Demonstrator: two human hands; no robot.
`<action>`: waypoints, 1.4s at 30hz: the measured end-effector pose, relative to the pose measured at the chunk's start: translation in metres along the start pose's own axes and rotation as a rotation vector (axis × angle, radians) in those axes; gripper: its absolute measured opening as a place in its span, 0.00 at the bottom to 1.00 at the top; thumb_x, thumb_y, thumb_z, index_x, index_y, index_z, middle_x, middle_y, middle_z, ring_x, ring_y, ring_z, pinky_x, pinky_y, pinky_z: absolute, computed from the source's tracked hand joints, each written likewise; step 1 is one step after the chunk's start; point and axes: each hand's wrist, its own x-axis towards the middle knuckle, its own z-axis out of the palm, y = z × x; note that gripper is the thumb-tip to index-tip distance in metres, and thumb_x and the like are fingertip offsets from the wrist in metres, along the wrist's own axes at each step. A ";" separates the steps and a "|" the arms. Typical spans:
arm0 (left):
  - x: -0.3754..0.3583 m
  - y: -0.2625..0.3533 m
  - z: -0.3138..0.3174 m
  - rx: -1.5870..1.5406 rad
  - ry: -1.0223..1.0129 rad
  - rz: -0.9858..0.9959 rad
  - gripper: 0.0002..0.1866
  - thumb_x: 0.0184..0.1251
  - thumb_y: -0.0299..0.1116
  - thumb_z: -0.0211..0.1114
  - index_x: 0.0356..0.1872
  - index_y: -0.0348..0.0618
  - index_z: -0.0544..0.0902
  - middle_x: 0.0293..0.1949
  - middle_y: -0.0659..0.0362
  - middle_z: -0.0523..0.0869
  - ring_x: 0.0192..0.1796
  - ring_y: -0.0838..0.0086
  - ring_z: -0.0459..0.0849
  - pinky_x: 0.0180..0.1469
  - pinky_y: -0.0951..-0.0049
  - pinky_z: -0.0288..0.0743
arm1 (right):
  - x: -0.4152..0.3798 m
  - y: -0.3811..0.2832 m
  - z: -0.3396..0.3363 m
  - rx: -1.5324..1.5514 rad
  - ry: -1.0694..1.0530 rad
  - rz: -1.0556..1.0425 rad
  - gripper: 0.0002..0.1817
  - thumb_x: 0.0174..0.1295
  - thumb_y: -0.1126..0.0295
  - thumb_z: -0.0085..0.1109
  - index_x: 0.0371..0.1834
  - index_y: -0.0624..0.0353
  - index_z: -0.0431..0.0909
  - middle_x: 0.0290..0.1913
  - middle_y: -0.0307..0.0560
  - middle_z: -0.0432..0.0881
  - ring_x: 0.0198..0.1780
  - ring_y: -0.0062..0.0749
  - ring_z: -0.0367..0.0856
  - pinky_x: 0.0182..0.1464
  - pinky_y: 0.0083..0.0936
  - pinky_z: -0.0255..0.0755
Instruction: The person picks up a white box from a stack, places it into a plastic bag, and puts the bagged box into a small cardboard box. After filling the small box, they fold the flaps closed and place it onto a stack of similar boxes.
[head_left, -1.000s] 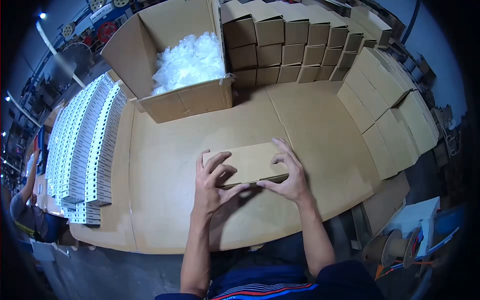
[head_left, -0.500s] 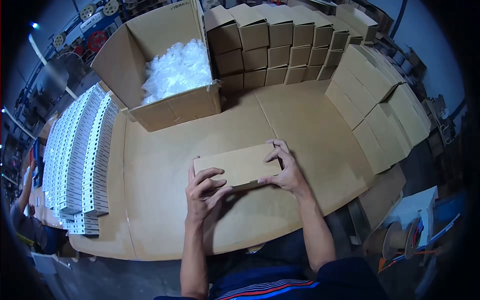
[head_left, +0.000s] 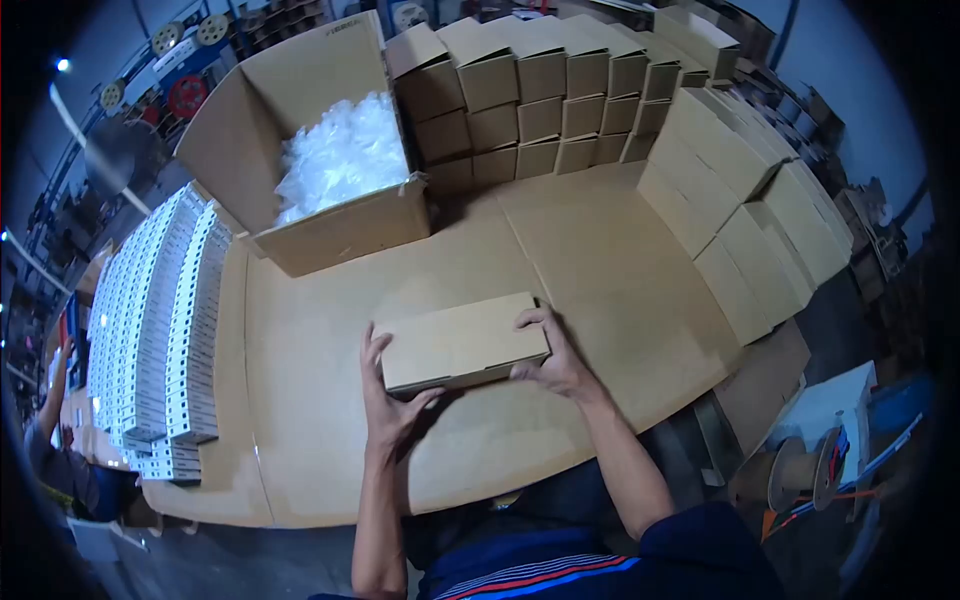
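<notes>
A closed, long brown cardboard box (head_left: 460, 340) is between my two hands over the middle of the table. My left hand (head_left: 388, 400) grips its left end, fingers along the side and thumb at the lower front edge. Around the right end my right hand (head_left: 555, 360) is closed, its fingers bent over the top and its thumb against the front. The lid lies flat, with a narrow seam along the front. What is inside the box is hidden.
A large open carton (head_left: 345, 235) with clear plastic bags (head_left: 345, 155) stands at the back left. Stacked white boxes (head_left: 150, 330) line the left edge. Brown boxes are stacked along the back (head_left: 540, 75) and right (head_left: 720, 200). A cable spool (head_left: 800, 470) is beyond the table's right side.
My left fingers have come off the box's top to its left side. The lid's front edge now sits flush, and the box is slightly lower in view.
</notes>
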 end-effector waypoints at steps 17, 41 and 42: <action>0.029 0.095 0.177 -0.468 -0.529 -0.056 0.34 0.70 0.20 0.68 0.77 0.36 0.67 0.68 0.47 0.78 0.69 0.59 0.81 0.67 0.59 0.80 | -0.160 -0.094 -0.140 -0.320 0.751 -0.018 0.53 0.54 0.70 0.83 0.79 0.62 0.55 0.72 0.53 0.66 0.74 0.41 0.68 0.75 0.38 0.64; 0.255 0.300 0.453 0.114 -0.606 1.172 0.51 0.58 0.68 0.72 0.79 0.52 0.67 0.76 0.47 0.70 0.79 0.46 0.65 0.80 0.44 0.56 | -0.118 -0.116 -0.350 -0.917 1.192 0.213 0.45 0.79 0.61 0.52 0.87 0.61 0.33 0.87 0.65 0.42 0.87 0.58 0.40 0.86 0.47 0.38; 0.255 0.301 0.454 0.114 -0.618 1.151 0.53 0.56 0.70 0.73 0.79 0.51 0.68 0.77 0.47 0.70 0.79 0.46 0.65 0.80 0.44 0.56 | -0.123 -0.117 -0.354 -0.902 1.156 0.240 0.45 0.81 0.57 0.48 0.87 0.61 0.31 0.87 0.65 0.39 0.88 0.58 0.37 0.86 0.47 0.36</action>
